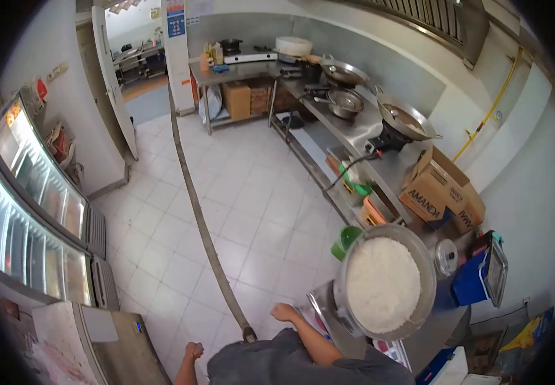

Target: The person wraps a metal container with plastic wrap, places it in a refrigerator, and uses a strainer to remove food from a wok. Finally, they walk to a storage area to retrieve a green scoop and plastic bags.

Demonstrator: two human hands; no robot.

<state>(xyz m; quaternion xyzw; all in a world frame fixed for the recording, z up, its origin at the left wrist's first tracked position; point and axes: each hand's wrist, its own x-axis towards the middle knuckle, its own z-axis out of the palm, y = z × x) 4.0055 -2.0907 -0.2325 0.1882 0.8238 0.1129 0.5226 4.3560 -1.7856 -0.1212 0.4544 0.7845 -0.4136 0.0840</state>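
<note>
1. Evidently, the right hand [284, 312] holds nothing; its fingers curl into a loose fist before the body, the bent elbow seemingly keeping it clear of the worktop [435, 337]
2. The left hand [194, 350] is well apart from the right, low at the person's side and nearest the steel cabinet [123, 340]; no object shows in it, but I cannot tell how tightly its fingers close
3. The big pot [426, 282] of white food [383, 285] is at the person's right, on the worktop, which probably bears its weight; neither hand touches it
4. Its likely lid [445, 256] lies just beside, perhaps to leave the food uncovered yet be easy to reach
5. Farther off, a wok [406, 120] sits over a black burner [388, 138], presumably for direct heat, with a cardboard box [441, 192] between it and the pot
</note>
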